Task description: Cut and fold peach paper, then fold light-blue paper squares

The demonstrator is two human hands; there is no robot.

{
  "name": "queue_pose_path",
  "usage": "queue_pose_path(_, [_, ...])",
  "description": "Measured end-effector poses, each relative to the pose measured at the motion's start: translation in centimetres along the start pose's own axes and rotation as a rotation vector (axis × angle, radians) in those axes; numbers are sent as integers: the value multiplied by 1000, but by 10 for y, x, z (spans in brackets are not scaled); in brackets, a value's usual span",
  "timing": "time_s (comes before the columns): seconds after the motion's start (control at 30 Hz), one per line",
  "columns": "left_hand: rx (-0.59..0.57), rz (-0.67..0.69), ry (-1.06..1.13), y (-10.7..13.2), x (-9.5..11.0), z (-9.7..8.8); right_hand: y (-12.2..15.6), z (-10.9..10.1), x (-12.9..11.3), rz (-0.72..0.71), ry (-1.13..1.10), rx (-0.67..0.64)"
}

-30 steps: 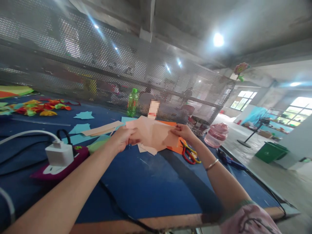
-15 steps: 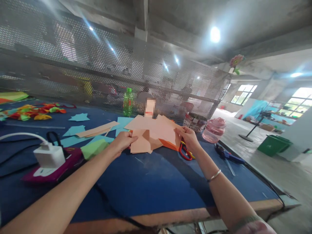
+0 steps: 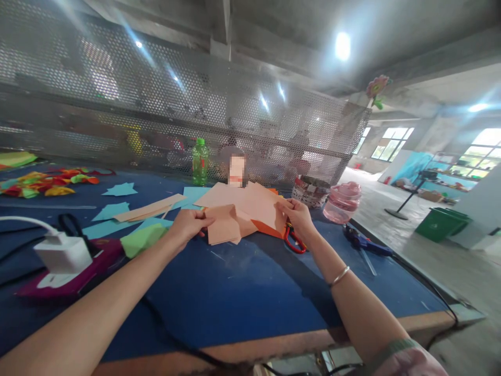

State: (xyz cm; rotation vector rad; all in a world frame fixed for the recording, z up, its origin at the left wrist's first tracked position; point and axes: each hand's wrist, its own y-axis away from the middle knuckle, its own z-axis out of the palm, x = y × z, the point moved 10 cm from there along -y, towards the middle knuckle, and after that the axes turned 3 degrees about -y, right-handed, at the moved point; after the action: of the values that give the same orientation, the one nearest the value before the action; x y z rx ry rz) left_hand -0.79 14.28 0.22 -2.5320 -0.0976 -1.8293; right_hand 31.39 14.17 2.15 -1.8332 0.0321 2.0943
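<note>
Peach paper [image 3: 245,209], edges in hands [image 3: 190,225] [image 3: 297,216], blue tabletop [image 3: 235,297] below

Two hands: one left hand [image 3: 190,225] and one right hand [image 3: 295,216]. The blue bench [image 3: 235,297] carries one green plastic bottle [image 3: 200,162], one pink plastic jar [image 3: 342,202], one woven basket [image 3: 310,191], one pair of red-handled scissors [image 3: 294,240], one blue glue gun [image 3: 362,243] and one white plug charger [image 3: 62,255]. The peach paper sheets [image 3: 242,206] overlap too closely to count. On the floor stands one green plastic bin [image 3: 440,224].
</note>
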Motion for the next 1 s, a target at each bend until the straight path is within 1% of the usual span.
queue_pose_path(0.13, [47,31,-43,-2,-1,-5,1,0,0,-5,7,-5])
queue_pose_path(0.23, [103,86,-179,-7,-2,-11,1,1,-2,-17,15,-6])
queue_pose_path(0.37, [78,124,-381,-14,-3,-4,1,1,-3,-27,18,-8])
queue_pose_path(0.47, [77,109,-415,-16,-2,-4,0,1,-2,-30,23,-15])
queue_pose_path(0.53, [105,113,-432,-15,3,-10,-1,2,-1,-33,29,-21])
queue_pose_path(0.6, [162,130,-462,-13,11,-21,-1,2,-1,-39,39,-27])
queue_pose_path(0.7, [339,217,-494,-5,32,-46,-2,4,0,-57,64,-40])
queue_pose_path(0.73, [396,261,-460,-1,40,-52,-1,6,0,-65,75,-46])
queue_pose_path(0.77, [431,302,-381,3,46,-57,0,8,0,-74,88,-55])
queue_pose_path(0.8, [426,332,-259,5,49,-57,2,10,0,-85,103,-65])
queue_pose_path(0.83, [377,342,-108,5,49,-54,4,14,0,-95,119,-76])
queue_pose_path(0.9, [185,302,178,2,45,-35,9,23,-2,-121,159,-102])
queue_pose_path(0.93, [88,272,272,2,43,-23,12,27,-3,-135,180,-113])
queue_pose_path(1.0, [-37,230,332,4,41,-5,19,37,-8,-168,239,-140])
